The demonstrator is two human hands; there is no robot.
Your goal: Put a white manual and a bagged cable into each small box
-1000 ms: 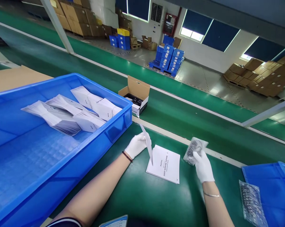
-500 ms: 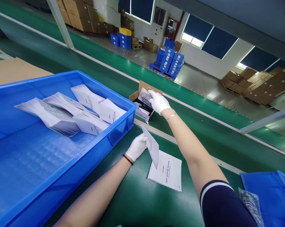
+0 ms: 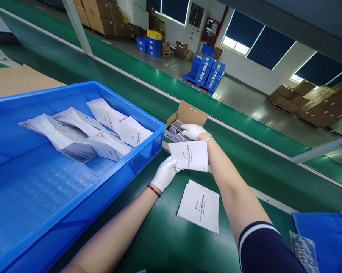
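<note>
My left hand point(image 3: 165, 173), in a white glove, pinches a white printed booklet point(image 3: 191, 156) at its lower left edge and holds it above the bench. Beyond it, my gloved right hand point(image 3: 192, 131) is at the opened carton point(image 3: 173, 136), its fingers on a bubble-wrap pouch point(image 3: 176, 124) that lies in the top of the carton. The carton's brown lid point(image 3: 192, 113) stands up behind the hand. On the green bench, between my forearms, rests a small stack of similar booklets point(image 3: 199, 206). The raised booklet covers part of the carton's front.
At left stands a large blue bin point(image 3: 125, 178) with several bundles of booklets point(image 3: 65, 140) inside. A blue container point(image 3: 324, 231) and a bubble-wrap piece point(image 3: 303, 248) are at the lower right. A metal rail point(image 3: 253, 191) runs behind the bench, and a slanted post point(image 3: 77, 28) rises beyond.
My right hand has lowered the bubble-wrap pouch into the carton. My left hand has lifted the booklet off the stack and turned its cover into view. The carton has shifted slightly right.
</note>
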